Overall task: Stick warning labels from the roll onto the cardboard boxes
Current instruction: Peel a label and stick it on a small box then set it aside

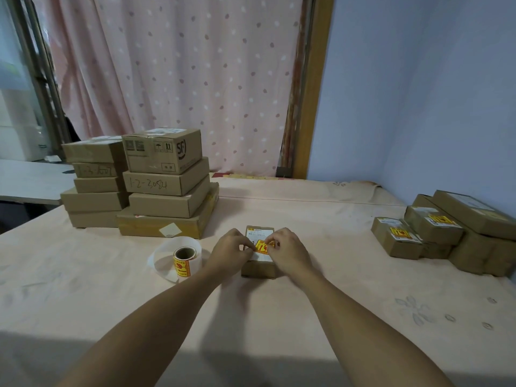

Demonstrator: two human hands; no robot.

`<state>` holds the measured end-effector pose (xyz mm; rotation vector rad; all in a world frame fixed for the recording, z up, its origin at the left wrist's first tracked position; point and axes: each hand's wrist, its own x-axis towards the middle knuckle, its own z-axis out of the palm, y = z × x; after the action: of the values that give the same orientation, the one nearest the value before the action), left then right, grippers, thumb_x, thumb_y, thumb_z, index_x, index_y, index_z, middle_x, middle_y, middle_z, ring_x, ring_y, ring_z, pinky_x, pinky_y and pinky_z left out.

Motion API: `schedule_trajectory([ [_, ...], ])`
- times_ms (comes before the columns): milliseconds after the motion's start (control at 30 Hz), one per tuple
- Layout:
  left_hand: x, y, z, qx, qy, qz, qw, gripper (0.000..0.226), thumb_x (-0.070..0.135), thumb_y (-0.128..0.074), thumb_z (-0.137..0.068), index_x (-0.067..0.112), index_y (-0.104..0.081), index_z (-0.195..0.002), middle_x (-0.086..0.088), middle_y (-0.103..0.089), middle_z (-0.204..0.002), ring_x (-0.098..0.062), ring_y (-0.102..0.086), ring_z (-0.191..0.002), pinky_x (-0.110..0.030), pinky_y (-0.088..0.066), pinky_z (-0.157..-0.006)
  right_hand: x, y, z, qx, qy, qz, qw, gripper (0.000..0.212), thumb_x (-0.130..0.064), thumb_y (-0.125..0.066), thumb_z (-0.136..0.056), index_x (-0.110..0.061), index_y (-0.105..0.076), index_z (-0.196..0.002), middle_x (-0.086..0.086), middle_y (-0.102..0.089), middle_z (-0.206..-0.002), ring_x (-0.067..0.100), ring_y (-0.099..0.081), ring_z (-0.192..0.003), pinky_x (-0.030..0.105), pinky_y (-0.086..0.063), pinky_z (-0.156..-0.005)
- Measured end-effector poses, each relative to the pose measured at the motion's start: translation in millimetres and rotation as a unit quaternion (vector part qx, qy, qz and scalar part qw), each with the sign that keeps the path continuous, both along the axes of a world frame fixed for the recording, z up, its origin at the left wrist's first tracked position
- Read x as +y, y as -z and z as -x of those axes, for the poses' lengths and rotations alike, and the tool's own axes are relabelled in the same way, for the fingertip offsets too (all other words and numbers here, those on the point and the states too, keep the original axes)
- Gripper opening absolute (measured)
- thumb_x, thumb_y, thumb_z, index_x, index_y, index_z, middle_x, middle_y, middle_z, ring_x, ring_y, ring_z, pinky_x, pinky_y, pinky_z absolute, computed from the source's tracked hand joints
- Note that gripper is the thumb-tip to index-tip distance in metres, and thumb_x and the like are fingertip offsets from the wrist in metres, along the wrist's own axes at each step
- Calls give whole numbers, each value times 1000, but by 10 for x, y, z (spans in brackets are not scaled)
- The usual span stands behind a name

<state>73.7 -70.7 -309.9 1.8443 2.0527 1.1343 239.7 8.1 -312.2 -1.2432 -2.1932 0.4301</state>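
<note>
A small cardboard box [258, 268] lies in the middle of the pink-covered surface with a white shipping slip on top. A yellow and red warning label [262, 246] sits on that slip. My left hand [230, 254] pinches the label's left edge and my right hand [287, 254] pinches its right edge. The label roll [184, 259] stands to the left of the box, with a loop of bare white backing paper [167, 247] curling around it.
Two stacks of plain cardboard boxes [164, 185] rise at the back left. A pile of boxes bearing yellow labels [435, 227] lies at the right edge. A dotted pink curtain [181, 79] and a blue wall [418, 93] stand behind.
</note>
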Motion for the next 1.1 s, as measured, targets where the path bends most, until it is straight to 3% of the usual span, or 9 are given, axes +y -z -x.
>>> schedule_trajectory([
  [400, -3, 12, -2, -13, -14, 1, 1000, 21, 24, -62, -96, 21, -75, -112, 4, -56, -111, -14, -58, -98, -11, -38, -64, -28, 14, -42, 65, 10, 38, 997, 17, -20, -60, -96, -24, -71, -110, -6, -61, -117, 13, -60, -106, 33, -56, -84],
  [600, 16, 83, -8, -66, -25, 26, 997, 21, 29, -58, -100, 22, -65, -119, 0, -57, -120, -16, -60, -104, -13, -44, -65, -18, 59, -78, 27, 16, 29, 999, 18, -27, -56, -99, -27, -71, -109, -10, -58, -118, 12, -58, -108, 34, -54, -85],
  [767, 2, 67, -45, -135, -48, 93, 985, 39, 31, -54, -102, 13, -49, -136, -7, -61, -127, -18, -59, -102, -17, -42, -61, -42, 88, -94, 81, 33, 66, 994, 14, -33, -58, -98, -27, -63, -110, -10, -60, -116, 13, -61, -107, 36, -55, -86],
  [833, 15, 71, -50, -135, -52, 144, 979, 36, 36, -49, -102, 11, -56, -127, -8, -64, -123, -20, -59, -101, -26, -45, -68, -58, 120, -127, 101, 35, 92, 990, 18, -39, -60, -95, -28, -62, -109, -11, -62, -118, 13, -62, -108, 37, -54, -89],
  [933, 70, 87, -89, -166, -63, 149, 973, 35, 38, -50, -99, 10, -67, -114, -8, -68, -111, -23, -61, -98, -35, -49, -78, -89, 167, -222, 143, 12, 150, 978, 20, -45, -65, -89, -30, -61, -102, -13, -65, -117, 11, -64, -106, 40, -56, -91],
  [1100, 194, 51, -480, -245, -84, 132, 957, 30, 30, -53, -95, 6, -70, -97, -10, -67, -94, -26, -59, -86, -32, -42, -68, -112, 179, -537, 189, 4, 197, 962, 51, -60, -71, -66, -28, -66, -106, -12, -71, -105, 8, -67, -100, 41, -56, -95],
])
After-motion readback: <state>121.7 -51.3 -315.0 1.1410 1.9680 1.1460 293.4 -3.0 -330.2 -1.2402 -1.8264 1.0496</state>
